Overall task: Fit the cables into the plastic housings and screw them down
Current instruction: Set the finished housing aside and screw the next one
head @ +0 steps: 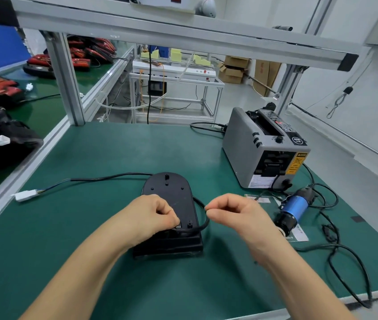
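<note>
My left hand (158, 213) curls over the housing (169, 192), fingers holding the cable (203, 225) at its near end — my right hand (236, 213) pinches the loop beside it.

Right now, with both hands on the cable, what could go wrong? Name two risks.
1. The cable loops out past the housing on its right side, between the left hand and the right hand. Left unseated, it might kink or get pinched when screwed down.
2. The electric screwdriver lies among loose leads at the right, so reaching for it could snag them.
</note>
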{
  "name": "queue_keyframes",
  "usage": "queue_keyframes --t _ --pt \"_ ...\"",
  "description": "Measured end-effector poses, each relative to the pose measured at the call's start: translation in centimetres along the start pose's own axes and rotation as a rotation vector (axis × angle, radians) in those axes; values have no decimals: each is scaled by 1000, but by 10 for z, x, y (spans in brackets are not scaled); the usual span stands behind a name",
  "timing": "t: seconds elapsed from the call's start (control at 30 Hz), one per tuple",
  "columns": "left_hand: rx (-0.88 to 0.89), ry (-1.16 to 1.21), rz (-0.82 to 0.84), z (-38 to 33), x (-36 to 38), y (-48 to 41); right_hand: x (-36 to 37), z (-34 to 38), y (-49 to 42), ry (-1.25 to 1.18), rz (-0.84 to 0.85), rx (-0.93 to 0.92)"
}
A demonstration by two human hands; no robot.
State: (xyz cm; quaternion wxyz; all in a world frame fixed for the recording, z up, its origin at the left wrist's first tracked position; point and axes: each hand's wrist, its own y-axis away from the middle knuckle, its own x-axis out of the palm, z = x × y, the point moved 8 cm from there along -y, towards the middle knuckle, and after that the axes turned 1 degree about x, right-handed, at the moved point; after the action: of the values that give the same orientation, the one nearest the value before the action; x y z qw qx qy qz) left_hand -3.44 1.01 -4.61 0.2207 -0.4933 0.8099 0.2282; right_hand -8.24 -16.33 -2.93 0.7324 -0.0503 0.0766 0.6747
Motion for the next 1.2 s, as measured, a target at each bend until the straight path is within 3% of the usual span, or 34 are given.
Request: queue_keyframes --t 0.2,0.43,0.73,1.2 --pt "39 -23 2 -3 -1 1 28 -10 2 57 11 -5" --pt "53 16 18 -4 -1 2 28 -11 0 303 -22 -94" --pt "58 25 14 -4 0 2 36 -12 4 29 -12 -59" --pt "66 50 -3 -4 -1 3 38 -12 2 284 -15 -39"
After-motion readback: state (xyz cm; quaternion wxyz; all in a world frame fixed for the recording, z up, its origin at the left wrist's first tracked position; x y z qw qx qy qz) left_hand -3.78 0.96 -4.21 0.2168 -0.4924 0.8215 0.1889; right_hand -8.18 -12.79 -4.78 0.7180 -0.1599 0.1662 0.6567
